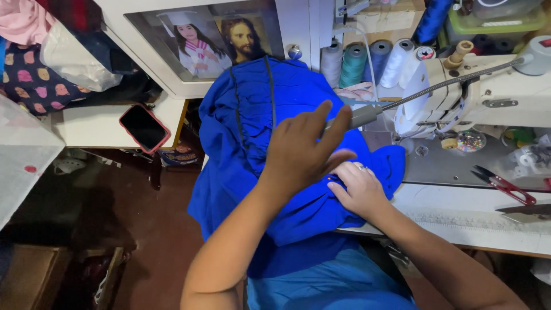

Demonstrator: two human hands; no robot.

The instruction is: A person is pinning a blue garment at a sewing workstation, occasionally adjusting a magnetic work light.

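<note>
A bright blue gathered garment is draped over the left end of the white sewing table, hanging toward the floor. My left hand hovers flat over the cloth, fingers spread, its fingertips touching the grey gooseneck lamp head. My right hand, with a ring on one finger, presses down on a bunched fold of the blue garment beside the left hand. A white sewing machine stands to the right of both hands.
Thread cones line up behind the machine. Red-handled snips lie on the table at right. A phone in a red case rests on a white shelf at left. Framed pictures lean behind the cloth. Clothes hang top left.
</note>
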